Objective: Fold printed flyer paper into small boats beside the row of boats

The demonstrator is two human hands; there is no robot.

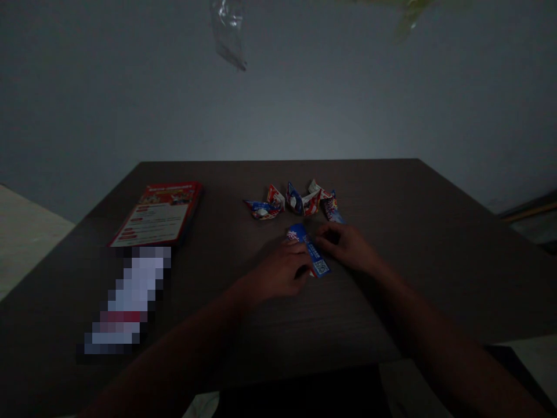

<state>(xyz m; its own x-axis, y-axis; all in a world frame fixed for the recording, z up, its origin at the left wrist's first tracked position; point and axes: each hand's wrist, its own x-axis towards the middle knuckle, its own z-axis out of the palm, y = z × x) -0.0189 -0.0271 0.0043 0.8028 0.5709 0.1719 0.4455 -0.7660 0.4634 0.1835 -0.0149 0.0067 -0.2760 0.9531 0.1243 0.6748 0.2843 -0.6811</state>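
A blue folded paper leaflet (321, 266) with white print and a QR code lies slantwise on the table between my hands. From the left, my left hand (282, 270) has its curled fingers over the leaflet's near-left side, covering part of it; a bit of red and white shows beneath. My right hand (343, 244) is closed, thumb and forefinger bent together at the leaflet's right edge. Just beyond stand several folded paper pieces in a loose row: a blue-and-red one (263, 210), a dark blue one (295, 200), a red one (311, 202) and a blue one (331, 208).
A stack of red-bordered printed leaflets (156, 215) sits at the left of the dark wooden table (226, 337). Nearer to me lies a pale, pixelated oblong (130, 299). Behind the table rises a grey wall (331, 104) with a clear plastic bag (230, 32) hanging on it.
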